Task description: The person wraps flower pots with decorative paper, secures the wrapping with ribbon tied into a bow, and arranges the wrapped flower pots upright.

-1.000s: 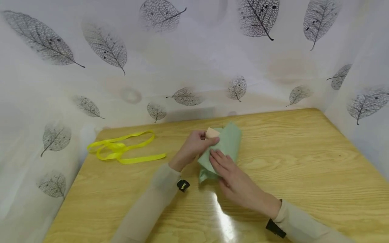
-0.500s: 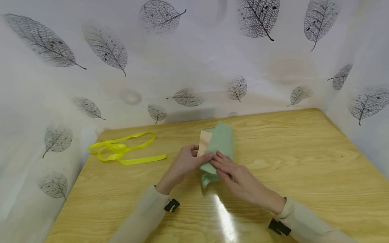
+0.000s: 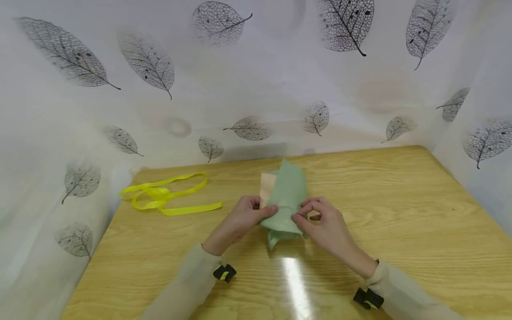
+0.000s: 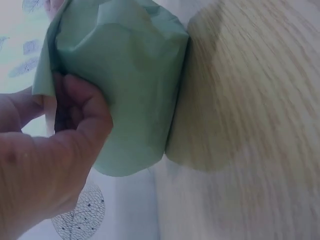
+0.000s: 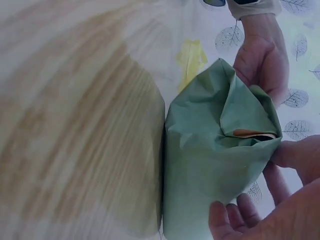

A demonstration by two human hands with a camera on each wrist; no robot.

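A bundle wrapped in light green wrapping paper (image 3: 289,189) lies near the middle of the table. Along its left side, a peach-coloured strip (image 3: 266,186) shows beneath the overlapping paper. My left hand (image 3: 239,218) pinches the paper's left edge, thumb on top and fingers tucked under the flap, as the left wrist view shows. On the opposite side, my right hand (image 3: 329,229) holds the paper near its front end between thumb and fingers. The right wrist view shows the folded end of the green paper (image 5: 210,170), with an orange edge inside the opening. The wrapped contents are hidden.
A loosely looped yellow ribbon (image 3: 162,195) lies on the left part of the wooden table (image 3: 392,200). Behind and beside the table hangs a white leaf-patterned sheet (image 3: 276,80). A black clip (image 3: 225,273) sits at the left cuff, another (image 3: 368,298) at the right.
My left hand has slid down the paper's left edge towards me. My right hand has gone from lying flat on top to holding the right side. The bundle has shifted slightly left and straightened.
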